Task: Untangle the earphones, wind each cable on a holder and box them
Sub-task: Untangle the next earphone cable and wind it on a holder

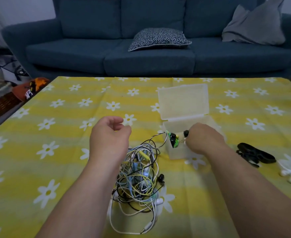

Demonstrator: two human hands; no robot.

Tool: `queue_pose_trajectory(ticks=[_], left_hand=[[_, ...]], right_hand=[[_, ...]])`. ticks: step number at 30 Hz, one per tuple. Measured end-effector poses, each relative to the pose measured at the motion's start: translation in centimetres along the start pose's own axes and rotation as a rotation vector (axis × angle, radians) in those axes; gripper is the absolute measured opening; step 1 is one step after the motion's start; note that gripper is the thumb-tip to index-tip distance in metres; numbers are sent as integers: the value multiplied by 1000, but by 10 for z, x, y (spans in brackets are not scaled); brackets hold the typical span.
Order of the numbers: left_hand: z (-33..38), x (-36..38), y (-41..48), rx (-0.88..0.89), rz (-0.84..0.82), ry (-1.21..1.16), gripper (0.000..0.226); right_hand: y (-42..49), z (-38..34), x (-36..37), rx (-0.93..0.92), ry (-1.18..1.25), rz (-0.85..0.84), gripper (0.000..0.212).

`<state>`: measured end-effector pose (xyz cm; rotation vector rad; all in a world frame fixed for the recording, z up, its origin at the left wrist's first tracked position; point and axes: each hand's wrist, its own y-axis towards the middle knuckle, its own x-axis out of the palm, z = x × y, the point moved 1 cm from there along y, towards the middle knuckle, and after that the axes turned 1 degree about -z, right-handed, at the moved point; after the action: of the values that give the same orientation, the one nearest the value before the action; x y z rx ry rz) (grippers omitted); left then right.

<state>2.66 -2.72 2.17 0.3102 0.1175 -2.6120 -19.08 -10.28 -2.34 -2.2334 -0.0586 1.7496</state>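
- Head view: gripped the wound holder (173, 140) in the right hand (205, 140), fingers curled round it, at the mouth of the open box (177, 154), lid (184, 100) upright behind
- Hovered the left hand (109, 134) above the tangle of earphones (138, 174), fingers loosely curled, apart, clasping nothing visible
- Trailed a black-and-white cable (156, 136) from that holder back into the tangle; likely, if lowered further, to drag the heap, unwind the coil or tip the light box
- Kept spare black holders (254, 154) and white earbuds (289, 176) right of the box, beside the right forearm; liable to be swept off by it
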Motion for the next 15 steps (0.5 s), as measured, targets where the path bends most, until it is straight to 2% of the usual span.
queue_pose_trajectory(ticks=[5, 9, 13, 15], left_hand=[[-2, -3, 1, -14, -37, 38, 19], [-10, -2, 3, -40, -81, 170, 20], [-19, -2, 3, -45, -202, 380, 19], [-22, -2, 2, -64, -256, 467, 16]], right_hand=[[4, 1, 3, -118, -22, -43, 18], [0, 8, 0, -119, -33, -47, 26], [-7, 7, 3, -136, 10, -7, 11], [-10, 5, 3, -146, 9, -3, 29]])
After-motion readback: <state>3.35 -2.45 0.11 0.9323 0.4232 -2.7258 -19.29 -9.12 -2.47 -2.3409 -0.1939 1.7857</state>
